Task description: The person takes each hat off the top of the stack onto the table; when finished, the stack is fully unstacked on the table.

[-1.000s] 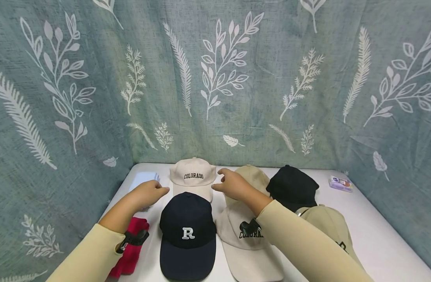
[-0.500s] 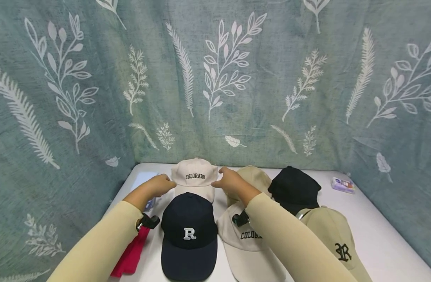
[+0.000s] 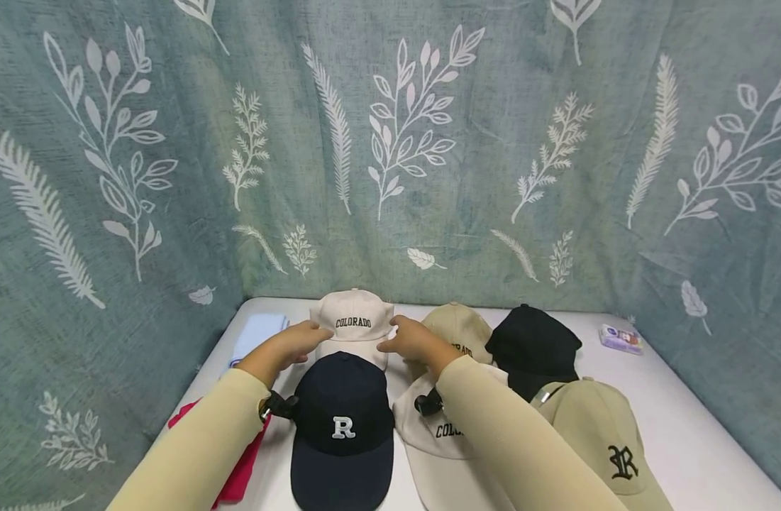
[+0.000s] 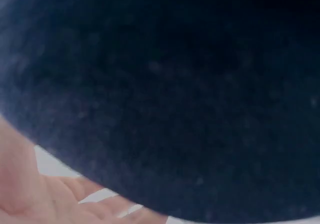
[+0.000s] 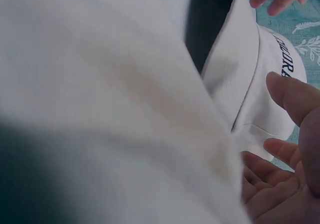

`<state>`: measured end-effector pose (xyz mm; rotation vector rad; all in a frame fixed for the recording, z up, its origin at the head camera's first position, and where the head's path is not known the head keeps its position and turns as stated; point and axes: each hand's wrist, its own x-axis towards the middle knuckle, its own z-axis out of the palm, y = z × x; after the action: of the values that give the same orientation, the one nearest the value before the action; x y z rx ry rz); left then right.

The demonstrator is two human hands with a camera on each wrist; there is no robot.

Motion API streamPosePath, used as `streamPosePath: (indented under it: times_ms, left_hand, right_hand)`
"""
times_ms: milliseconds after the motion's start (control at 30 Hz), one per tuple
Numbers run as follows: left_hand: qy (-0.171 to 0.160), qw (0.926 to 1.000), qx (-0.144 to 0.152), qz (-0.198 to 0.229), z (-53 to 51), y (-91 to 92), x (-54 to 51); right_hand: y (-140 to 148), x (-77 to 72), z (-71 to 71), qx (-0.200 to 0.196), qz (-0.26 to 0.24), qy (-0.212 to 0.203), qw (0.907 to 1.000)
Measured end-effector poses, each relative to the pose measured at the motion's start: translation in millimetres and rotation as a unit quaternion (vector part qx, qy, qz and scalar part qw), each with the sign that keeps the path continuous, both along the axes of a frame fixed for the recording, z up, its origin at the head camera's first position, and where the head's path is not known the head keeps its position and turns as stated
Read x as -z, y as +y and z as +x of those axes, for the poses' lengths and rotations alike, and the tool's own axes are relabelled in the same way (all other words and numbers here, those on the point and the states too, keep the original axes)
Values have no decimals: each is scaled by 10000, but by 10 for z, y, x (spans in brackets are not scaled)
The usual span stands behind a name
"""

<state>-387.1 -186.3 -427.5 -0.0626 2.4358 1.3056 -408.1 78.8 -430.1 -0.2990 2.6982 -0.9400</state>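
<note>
A cream baseball cap [image 3: 352, 309] lettered COLORADO stands at the back of the table. My left hand [image 3: 296, 342] is at its left side, thumb near the front of the crown. Opposite it, my right hand [image 3: 413, 342] is at the cap's right side. In the right wrist view, the right thumb [image 5: 295, 97] and fingers are spread apart beside the cap. Straight left fingers show past a navy cap [image 4: 165, 94], which fills most of the left wrist view. That navy cap with a white R sits just in front of the cream one.
Right of the navy cap lies another cream cap [image 3: 428, 443], partly under my right forearm. Beyond are a khaki cap [image 3: 454, 323], a black cap [image 3: 533, 348] and a khaki R cap [image 3: 594, 433]. Red cloth [image 3: 243, 468], a light-blue pack [image 3: 259, 333] and a purple pack [image 3: 621, 339] lie at the sides.
My left hand has moved right, to the cream cap's left side. The right hand has shifted slightly closer to the cap's right side. The caps have stayed about where they were.
</note>
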Motion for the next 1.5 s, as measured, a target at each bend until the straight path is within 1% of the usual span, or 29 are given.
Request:
streamPosePath:
  times_ms: [100, 233, 333, 500, 633, 733, 867, 1000, 1200, 1400, 1500]
  left_hand:
    - [-140, 9998, 96, 109, 1, 26, -4]
    - [-295, 9993, 179, 155, 23, 76, -14]
    - [-398, 9987, 275, 155, 28, 96, -10]
    - [-491, 9966, 617, 232, 12, 133, 0]
    - [-494, 9942, 928, 233, 0, 156, 2]
    - [-459, 9925, 1085, 326, 0, 162, 4]
    - [-402, 9908, 1211, 443, -10, 164, 15]
    - [-321, 9910, 1252, 343, -18, 157, 25]
    - [-258, 9913, 1274, 194, -20, 136, 30]
    - [-336, 9919, 1179, 343, -28, 100, 33]
    - [-354, 9926, 1113, 327, -12, 78, 40]
  right_hand:
    - [-17, 40, 16, -63, -48, 6, 10000]
    - [-51, 97, 16, -66, -7, 161, 9998]
    - [-75, 129, -1, -27, -68, 239, 9997]
    - [-89, 156, -5, 84, -181, 219, 9996]
    - [-100, 167, 2, -70, -169, 203, 9996]
    - [-126, 178, 7, -246, -159, 294, 9991]
    - [-167, 193, 21, -356, -237, 422, 9982]
    - [-190, 199, 38, -362, -344, 408, 9979]
    - [-192, 190, 59, -420, -334, 307, 9981]
    - [-199, 191, 60, -447, -242, 322, 9982]
    - [-210, 175, 73, -475, -38, 307, 9984]
